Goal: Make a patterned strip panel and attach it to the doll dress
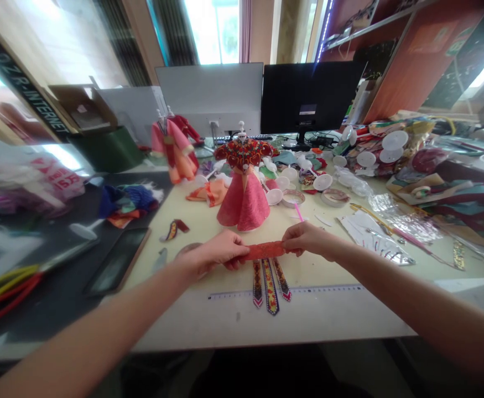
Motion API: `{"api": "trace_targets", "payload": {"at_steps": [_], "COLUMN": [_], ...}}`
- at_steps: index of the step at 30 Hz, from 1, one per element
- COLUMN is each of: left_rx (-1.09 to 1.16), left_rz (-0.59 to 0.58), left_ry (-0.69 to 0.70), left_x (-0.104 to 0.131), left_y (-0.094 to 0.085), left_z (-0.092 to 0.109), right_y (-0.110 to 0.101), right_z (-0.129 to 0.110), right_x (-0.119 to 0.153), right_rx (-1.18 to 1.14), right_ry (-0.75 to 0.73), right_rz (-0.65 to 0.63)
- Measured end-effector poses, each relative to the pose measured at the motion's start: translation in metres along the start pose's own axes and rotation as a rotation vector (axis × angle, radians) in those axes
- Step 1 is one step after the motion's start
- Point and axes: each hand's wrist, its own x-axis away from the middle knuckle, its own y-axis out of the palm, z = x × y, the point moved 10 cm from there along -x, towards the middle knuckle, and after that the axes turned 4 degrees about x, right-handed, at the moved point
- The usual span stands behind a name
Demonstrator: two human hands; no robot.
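Note:
A red fabric band [262, 251] is stretched level between my two hands, over the table. My left hand [223, 251] pinches its left end, and my right hand [306, 240] pinches the right end. Below the band hang or lie three patterned ribbon strips [271, 287] with pointed tips; whether they are joined to it I cannot tell. Just beyond my hands stands a small doll form in a pink skirt [244, 202] and a patterned red top [242, 155]. A short patterned strip [174, 229] lies left of the skirt.
A ruler [324, 289] lies along the near table edge. On the left are a dark tablet-like slab [117, 262] and blue cloth [128, 202]. White round stands [322, 182], tape rolls [293, 198] and a tweezers-like yellow tool [370, 213] spread right. Two monitors [312, 99] stand behind.

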Motion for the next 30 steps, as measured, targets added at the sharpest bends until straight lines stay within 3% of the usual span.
{"api": "trace_targets", "payload": {"at_steps": [13, 30], "left_rx": [-0.298, -0.353], "left_rz": [0.09, 0.105], "left_ry": [0.06, 0.084], "left_x": [-0.007, -0.012], "left_y": [0.0, 0.001], "left_z": [0.002, 0.0], "right_y": [0.012, 0.012], "right_z": [0.012, 0.008], "right_x": [-0.005, -0.004], "right_rx": [0.153, 0.218], "right_ry": [0.012, -0.024], "right_rz": [-0.005, 0.012]}}
